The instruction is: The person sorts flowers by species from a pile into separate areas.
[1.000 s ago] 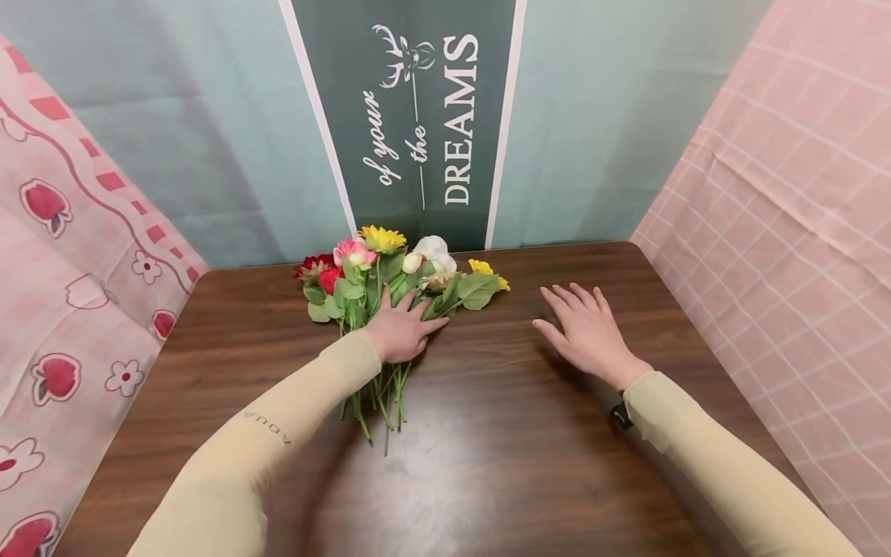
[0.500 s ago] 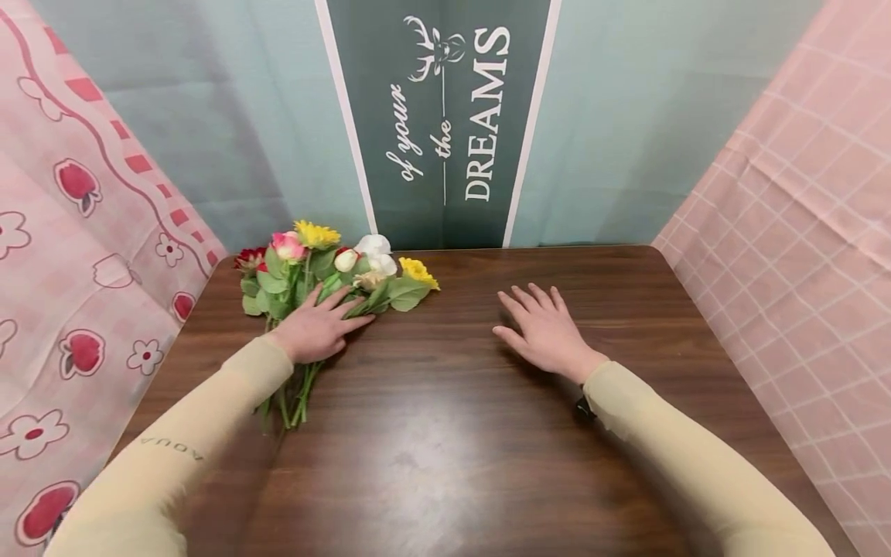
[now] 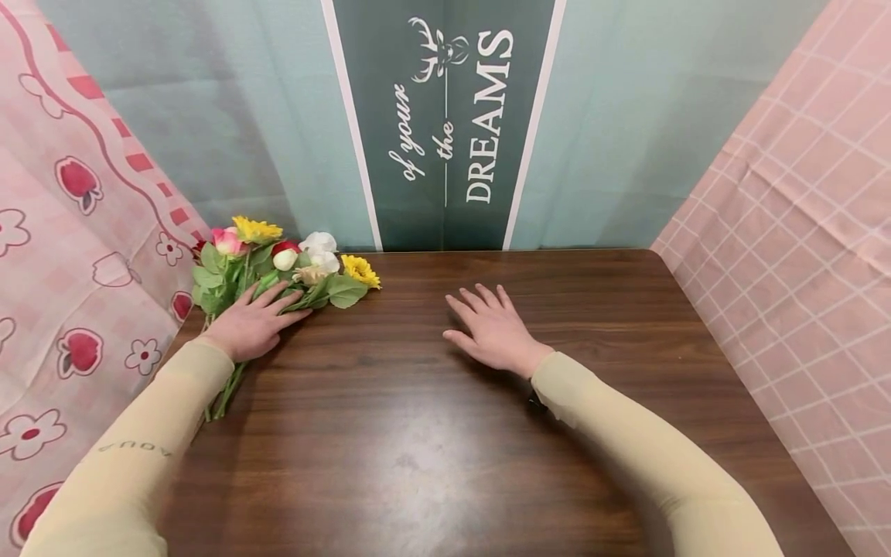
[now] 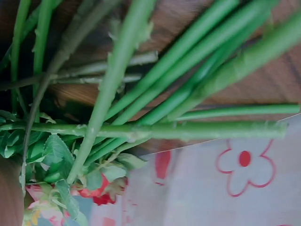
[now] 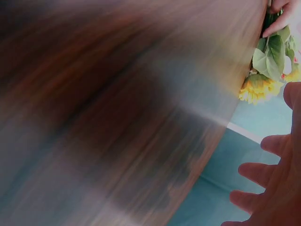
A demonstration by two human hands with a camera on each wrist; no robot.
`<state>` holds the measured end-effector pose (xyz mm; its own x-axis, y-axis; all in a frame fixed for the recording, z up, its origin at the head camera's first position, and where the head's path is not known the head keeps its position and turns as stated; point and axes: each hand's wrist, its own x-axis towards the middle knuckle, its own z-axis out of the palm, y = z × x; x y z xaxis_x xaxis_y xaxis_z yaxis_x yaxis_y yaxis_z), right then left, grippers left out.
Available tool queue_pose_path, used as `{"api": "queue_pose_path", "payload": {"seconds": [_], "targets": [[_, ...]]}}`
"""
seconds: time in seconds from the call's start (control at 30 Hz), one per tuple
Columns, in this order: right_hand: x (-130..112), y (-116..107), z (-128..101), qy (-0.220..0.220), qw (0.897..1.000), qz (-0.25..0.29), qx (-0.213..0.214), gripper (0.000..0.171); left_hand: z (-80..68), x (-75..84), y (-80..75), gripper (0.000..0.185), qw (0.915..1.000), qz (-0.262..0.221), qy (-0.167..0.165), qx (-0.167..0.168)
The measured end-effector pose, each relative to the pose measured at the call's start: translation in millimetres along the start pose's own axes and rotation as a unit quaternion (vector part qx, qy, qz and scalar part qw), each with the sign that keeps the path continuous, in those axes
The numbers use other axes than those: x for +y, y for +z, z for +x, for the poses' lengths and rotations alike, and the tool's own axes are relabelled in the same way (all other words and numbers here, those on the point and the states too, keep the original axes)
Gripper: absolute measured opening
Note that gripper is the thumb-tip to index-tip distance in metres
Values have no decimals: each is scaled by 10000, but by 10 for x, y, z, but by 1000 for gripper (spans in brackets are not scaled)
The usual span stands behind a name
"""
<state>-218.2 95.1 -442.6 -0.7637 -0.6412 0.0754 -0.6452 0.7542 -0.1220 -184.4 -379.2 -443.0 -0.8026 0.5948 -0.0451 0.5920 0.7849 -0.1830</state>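
At the table's back left lies a bunch of flowers in yellow, pink, red and white, with green leaves. My left hand rests on it with the fingers spread straight over the leaves and upper stems. Below that hand the green stems point toward the front; the left wrist view shows these stems crossing close up. My right hand holds nothing. Its fingers are spread and straight, over the middle of the table, well apart from the flowers. The right wrist view catches its fingertips at the edge.
The dark wooden table is glossy. A pink cloth with red apples and flowers hangs along the left, a pink checked cloth along the right. A teal curtain with white lettering closes the back.
My left hand has slid the flowers leftward across the table to the left edge. My right hand has also moved left in the head view, fingers still spread.
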Motion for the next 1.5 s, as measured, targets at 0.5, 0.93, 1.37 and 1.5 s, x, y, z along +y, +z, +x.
{"api": "queue_pose_path", "payload": {"seconds": [0.5, 0.93, 1.37, 1.5], "targets": [[-80, 85, -33, 55, 9995, 249, -200, 75, 22, 259, -177, 25, 9872, -1317, -475, 760], [96, -9, -265, 19, 9994, 320, 113, 71, -155, -36, -608, 39, 8856, -2759, -3615, 945], [34, 48, -274, -127, 9992, 352, 113, 69, -153, -153, -388, 33, 8792, -2790, -3838, 441], [48, 42, -273, -90, 9994, 337, 63, 69, -106, -107, -396, 24, 9012, -2605, -3453, 248]]}}
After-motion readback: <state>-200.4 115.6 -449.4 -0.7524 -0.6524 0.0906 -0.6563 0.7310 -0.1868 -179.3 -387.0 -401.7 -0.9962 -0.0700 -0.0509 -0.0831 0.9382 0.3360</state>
